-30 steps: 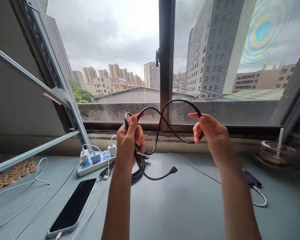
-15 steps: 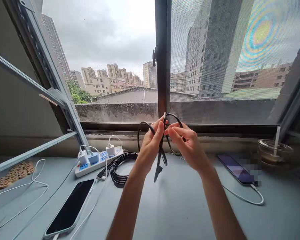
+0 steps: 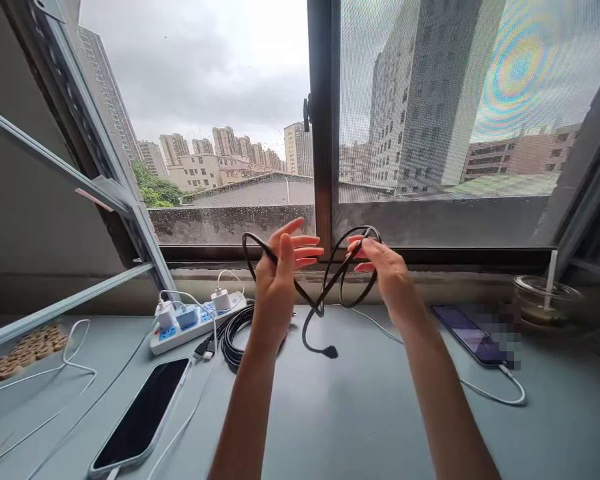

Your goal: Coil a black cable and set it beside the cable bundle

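A thin black cable runs in loops between both raised hands in front of the window. My left hand grips one loop with thumb and palm, its fingers partly stretched to the right. My right hand pinches the other loop at its top with the fingertips. The cable's plug end dangles just above the grey desk. The remaining cable lies as a black coil on the desk behind my left wrist.
A white power strip with chargers sits at the left. A dark phone lies near the front left, and another phone on a white lead at the right. A glass cup stands far right. The window sill runs behind.
The hands met in the middle half a second ago and have drawn apart again. The cable now forms two loops, and its plug end hangs lower, curled to the right.
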A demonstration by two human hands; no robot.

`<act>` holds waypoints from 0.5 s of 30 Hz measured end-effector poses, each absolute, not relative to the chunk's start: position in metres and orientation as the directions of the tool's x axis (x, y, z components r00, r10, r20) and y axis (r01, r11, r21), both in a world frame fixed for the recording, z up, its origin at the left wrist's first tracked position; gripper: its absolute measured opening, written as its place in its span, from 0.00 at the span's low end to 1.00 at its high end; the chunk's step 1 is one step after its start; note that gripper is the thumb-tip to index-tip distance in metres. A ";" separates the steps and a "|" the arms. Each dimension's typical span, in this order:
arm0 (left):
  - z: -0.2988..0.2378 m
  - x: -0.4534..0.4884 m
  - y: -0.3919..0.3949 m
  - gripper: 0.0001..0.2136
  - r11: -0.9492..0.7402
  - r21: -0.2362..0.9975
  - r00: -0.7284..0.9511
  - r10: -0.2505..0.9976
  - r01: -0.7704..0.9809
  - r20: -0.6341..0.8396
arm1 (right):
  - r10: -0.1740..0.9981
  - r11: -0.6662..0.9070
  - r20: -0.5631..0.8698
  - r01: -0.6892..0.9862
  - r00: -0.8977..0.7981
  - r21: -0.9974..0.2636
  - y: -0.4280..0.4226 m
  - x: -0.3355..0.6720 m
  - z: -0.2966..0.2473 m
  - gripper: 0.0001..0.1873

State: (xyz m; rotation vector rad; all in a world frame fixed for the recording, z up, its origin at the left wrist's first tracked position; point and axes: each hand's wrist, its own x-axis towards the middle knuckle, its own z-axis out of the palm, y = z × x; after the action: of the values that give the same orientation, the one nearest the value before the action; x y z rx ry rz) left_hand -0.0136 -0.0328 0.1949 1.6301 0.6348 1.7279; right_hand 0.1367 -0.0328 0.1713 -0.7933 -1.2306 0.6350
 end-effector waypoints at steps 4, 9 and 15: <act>0.200 -0.027 -0.030 0.16 -0.659 0.721 -0.191 0.752 -0.214 0.631 | 0.821 0.515 0.366 -0.290 0.439 -0.807 -0.027 0.160 0.171 0.12; 0.203 -0.045 -0.021 0.16 -0.788 0.606 -0.494 0.574 -0.114 0.653 | 0.830 0.470 0.276 -0.341 0.485 -0.814 -0.032 0.192 0.170 0.09; 0.206 -0.060 -0.015 0.17 -0.842 0.535 -0.608 0.460 -0.069 0.647 | 0.847 0.399 0.289 -0.176 0.446 -0.900 -0.043 0.210 0.168 0.15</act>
State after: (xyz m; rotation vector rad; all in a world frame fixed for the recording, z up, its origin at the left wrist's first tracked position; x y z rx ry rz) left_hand -0.0604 -0.0153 0.2061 1.1918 0.6755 2.4814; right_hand 0.2101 -0.0426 0.1679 -0.9318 -0.8688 0.7619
